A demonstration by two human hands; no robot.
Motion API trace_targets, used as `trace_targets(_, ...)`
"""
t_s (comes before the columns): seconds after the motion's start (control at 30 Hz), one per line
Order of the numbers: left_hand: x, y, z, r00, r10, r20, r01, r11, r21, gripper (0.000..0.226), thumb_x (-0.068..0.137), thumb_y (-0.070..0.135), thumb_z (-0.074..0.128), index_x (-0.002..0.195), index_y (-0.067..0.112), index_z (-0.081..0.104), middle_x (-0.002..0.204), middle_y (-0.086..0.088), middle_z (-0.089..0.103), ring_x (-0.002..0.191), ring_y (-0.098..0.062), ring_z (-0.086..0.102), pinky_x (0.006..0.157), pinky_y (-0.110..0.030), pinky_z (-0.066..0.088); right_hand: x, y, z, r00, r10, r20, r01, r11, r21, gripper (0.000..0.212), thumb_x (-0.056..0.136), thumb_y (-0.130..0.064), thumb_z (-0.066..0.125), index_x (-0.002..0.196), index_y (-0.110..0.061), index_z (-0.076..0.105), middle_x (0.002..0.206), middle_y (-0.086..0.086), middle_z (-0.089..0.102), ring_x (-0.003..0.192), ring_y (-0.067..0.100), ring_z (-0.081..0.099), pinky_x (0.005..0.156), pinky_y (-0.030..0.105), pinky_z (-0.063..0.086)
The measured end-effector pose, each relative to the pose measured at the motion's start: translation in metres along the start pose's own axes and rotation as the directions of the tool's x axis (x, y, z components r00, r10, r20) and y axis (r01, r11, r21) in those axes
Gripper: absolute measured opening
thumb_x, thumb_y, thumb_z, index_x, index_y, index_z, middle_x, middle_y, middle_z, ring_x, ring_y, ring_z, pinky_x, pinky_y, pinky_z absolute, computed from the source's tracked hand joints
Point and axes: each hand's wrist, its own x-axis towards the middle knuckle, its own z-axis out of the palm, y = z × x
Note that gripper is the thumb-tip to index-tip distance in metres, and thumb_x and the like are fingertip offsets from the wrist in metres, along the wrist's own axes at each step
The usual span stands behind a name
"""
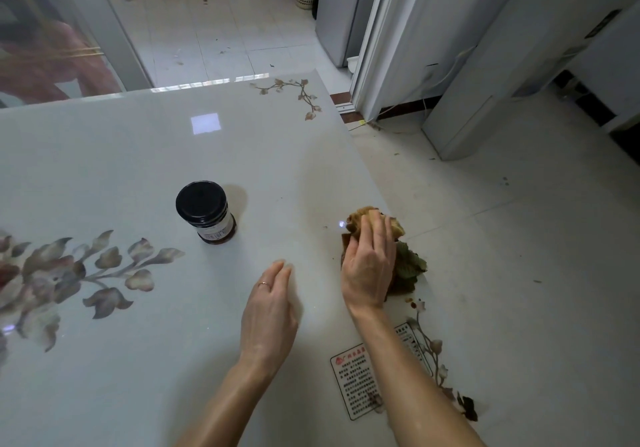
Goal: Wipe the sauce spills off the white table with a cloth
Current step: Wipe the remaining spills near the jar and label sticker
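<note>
A: Where does the cloth (pixel 398 256) sit against the edge?
B: Right at the counter's (pixel 138 155) right edge, with its rumpled green and tan folds hanging a little past it over the tiled floor (pixel 519 256). The right hand (pixel 369 266) lies flat on top of it, fingers spread and pressing down rather than curled round it.

A: And the other hand?
B: The left hand (pixel 268 311) is released, palm down with fingers loosely together, just beside the right one and holding nothing. I cannot tell whether it touches the glossy top.

A: Any sauce showing?
B: Two small brown sauce spots (pixel 411 302) lie just nearer than the cloth, close to the edge, and a few faint specks show beyond its far end.

A: How much room is there?
B: A wide open stretch of smooth white surface runs left and away. One round glass jar (pixel 207 212) with a black lid stands well apart to the left. Printed leaf sprays mark the corners, and one label (pixel 360 382) with red-framed text lies flat near the right edge.
</note>
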Motion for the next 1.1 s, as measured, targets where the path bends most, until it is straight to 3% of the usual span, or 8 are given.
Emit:
trace_targets(0.13,0.002,0.008,0.003,1.000,0.020,0.000,-0.020,1.000,-0.023,0.053,0.076,-0.010,0.051,0.127,0.002,0.053,0.137,-0.011,0.050,0.123,-0.027,0.050,0.101,-0.035,0.043,-0.024,0.010,-0.010,0.988,0.039,0.148,-0.010,0.982,-0.190,0.054,0.090,-0.041,0.052,0.141,-0.023,0.051,0.157,0.011,0.034,0.146,0.036,0.025,0.109,0.067,0.027)
trace_targets(0.23,0.002,0.011,0.006,1.000,0.027,-0.009,-0.027,0.999,-0.029,0.052,0.076,-0.010,0.050,0.127,0.003,0.054,0.136,-0.011,0.050,0.123,-0.027,0.050,0.102,-0.034,0.043,-0.041,0.008,-0.003,0.985,-0.017,0.173,0.041,0.990,-0.138,0.059,0.080,-0.017,0.072,0.137,-0.022,0.057,0.156,0.011,0.035,0.146,0.037,0.025,0.106,0.068,0.033)
trace_targets(0.33,0.001,0.011,0.007,0.999,0.034,-0.001,-0.034,0.999,-0.025,0.053,0.076,-0.010,0.051,0.127,0.003,0.054,0.135,-0.012,0.050,0.124,-0.027,0.050,0.101,-0.035,0.042,-0.044,0.000,0.000,0.981,-0.126,0.150,0.146,0.980,-0.133,0.063,0.078,-0.004,0.073,0.136,-0.022,0.058,0.158,0.010,0.033,0.146,0.037,0.025,0.104,0.062,0.039)
trace_targets(0.53,0.001,0.008,0.008,1.000,0.027,0.006,-0.027,1.000,-0.011,0.049,0.077,-0.008,0.050,0.126,0.001,0.054,0.136,-0.013,0.050,0.124,-0.029,0.050,0.101,-0.037,0.043,0.001,-0.009,0.011,0.875,-0.292,0.386,0.388,0.901,-0.197,0.051,0.093,-0.039,0.057,0.143,-0.038,0.047,0.160,-0.004,0.030,0.148,0.044,0.011,0.102,0.082,0.007)
trace_targets(0.73,0.002,0.012,0.008,0.999,0.035,0.007,-0.035,0.999,-0.019,0.050,0.076,-0.008,0.051,0.126,0.002,0.054,0.136,-0.012,0.050,0.122,-0.029,0.050,0.098,-0.037,0.045,0.024,-0.005,0.014,0.894,-0.043,0.445,0.182,0.945,-0.274,0.054,0.102,-0.050,0.031,0.154,-0.043,0.018,0.164,-0.009,0.003,0.148,0.044,-0.009,0.104,0.079,-0.009)
trace_targets(0.83,0.002,0.010,0.008,0.999,0.034,0.000,-0.034,0.999,-0.026,0.050,0.077,-0.008,0.051,0.126,0.002,0.054,0.136,-0.013,0.050,0.123,-0.028,0.050,0.100,-0.037,0.045,0.018,-0.008,0.009,0.910,0.070,0.408,0.056,0.956,-0.288,0.055,0.102,-0.048,0.031,0.155,-0.038,0.021,0.165,-0.004,0.005,0.147,0.046,-0.009,0.104,0.079,-0.003)
trace_targets(1.0,0.002,0.009,0.009,0.999,0.037,0.012,-0.036,0.999,-0.018,0.049,0.078,-0.007,0.051,0.126,0.002,0.054,0.136,-0.014,0.050,0.123,-0.030,0.050,0.100,-0.037,0.043,0.022,-0.003,0.011,0.907,0.062,0.416,0.076,0.949,-0.306,0.056,0.102,-0.049,0.032,0.155,-0.036,0.021,0.165,0.000,0.008,0.147,0.047,-0.006,0.105,0.079,-0.002)
trace_targets(1.1,0.005,0.010,0.010,0.997,0.068,0.029,-0.069,0.997,0.018,0.051,0.079,-0.005,0.049,0.130,0.003,0.050,0.140,-0.013,0.047,0.127,-0.030,0.046,0.103,-0.037,0.040,0.036,0.003,0.010,0.889,0.161,0.429,-0.005,0.939,-0.343,0.058,0.102,-0.051,0.028,0.156,-0.036,0.013,0.166,0.001,0.002,0.147,0.047,-0.006,0.106,0.079,0.002)
